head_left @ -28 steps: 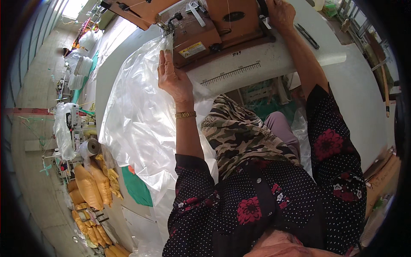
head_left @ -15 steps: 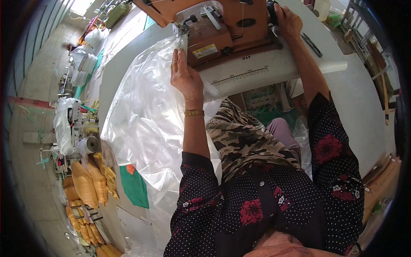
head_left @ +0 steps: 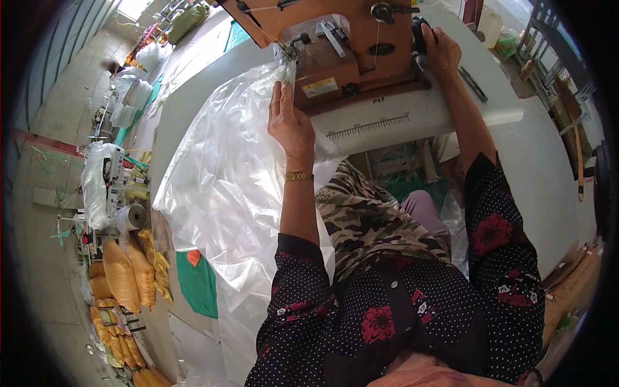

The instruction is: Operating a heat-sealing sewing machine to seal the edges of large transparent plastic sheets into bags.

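A brown sewing machine (head_left: 396, 68) stands on the light tabletop. Clear plastic sheeting (head_left: 216, 168) spreads to its left and hangs over the table's near side, with one edge reaching the needle area (head_left: 288, 54). Flat on that edge, just nearer than the needle, lies my left hand (head_left: 291, 129), fingers stretched out and close together. My right hand (head_left: 445, 55) is closed round the dark handwheel (head_left: 420, 37) at the machine's right end; its fingertips are partly hidden. Whether the needle is in the plastic cannot be made out.
Dark tweezers or snips (head_left: 473, 84) lie right of the machine. A ruler strip (head_left: 367, 126) runs along the table's front. Beyond the left side are yellow stuffed bags (head_left: 121, 274), a grey roll (head_left: 132, 217) and a green cloth (head_left: 196, 284). A wooden stick (head_left: 579, 164) stands at far right.
The whole view has shifted a little, so the machine and both hands appear slightly lower and more to the right. The left hand stays flat on the plastic and the right hand stays at the handwheel.
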Demonstrator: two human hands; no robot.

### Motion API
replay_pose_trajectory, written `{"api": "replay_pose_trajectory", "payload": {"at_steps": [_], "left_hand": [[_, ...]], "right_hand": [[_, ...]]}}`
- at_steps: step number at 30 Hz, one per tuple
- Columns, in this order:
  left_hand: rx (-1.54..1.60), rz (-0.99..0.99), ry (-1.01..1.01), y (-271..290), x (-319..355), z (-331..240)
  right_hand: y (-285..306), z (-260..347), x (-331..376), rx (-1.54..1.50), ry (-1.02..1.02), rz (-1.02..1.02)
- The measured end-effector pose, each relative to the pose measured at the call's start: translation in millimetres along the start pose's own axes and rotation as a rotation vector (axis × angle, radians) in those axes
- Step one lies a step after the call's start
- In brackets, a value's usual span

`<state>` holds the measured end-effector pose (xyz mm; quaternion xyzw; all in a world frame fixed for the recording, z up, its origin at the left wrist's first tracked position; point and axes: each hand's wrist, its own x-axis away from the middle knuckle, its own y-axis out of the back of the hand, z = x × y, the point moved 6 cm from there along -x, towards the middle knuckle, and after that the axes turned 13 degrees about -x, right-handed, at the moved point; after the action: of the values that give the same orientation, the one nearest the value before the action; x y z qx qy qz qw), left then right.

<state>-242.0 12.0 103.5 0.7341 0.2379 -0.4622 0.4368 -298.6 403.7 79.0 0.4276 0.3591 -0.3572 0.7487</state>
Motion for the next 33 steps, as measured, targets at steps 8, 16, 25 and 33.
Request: {"api": "replay_pose_trajectory", "payload": {"at_steps": [8, 16, 25, 33], "left_hand": [[0.009, 0.024, 0.031, -2.7, 4.1, 3.0], [-0.015, 0.018, 0.036, 2.3, 1.0, 2.2], [0.03, 0.05, 0.049, -2.9, 2.3, 3.8], [0.027, -0.001, 0.041, 0.8, 3.6, 7.9]], "right_hand": [[68.4, 47.3, 12.3, -0.272, 0.008, -0.415], [97.8, 263.0, -28.2, -0.441, 0.63, -0.244], [22.2, 359.2, -104.8, -0.096, 0.745, -0.102], [-1.9, 362.7, -114.8, -0.251, 0.877, -0.032]]}}
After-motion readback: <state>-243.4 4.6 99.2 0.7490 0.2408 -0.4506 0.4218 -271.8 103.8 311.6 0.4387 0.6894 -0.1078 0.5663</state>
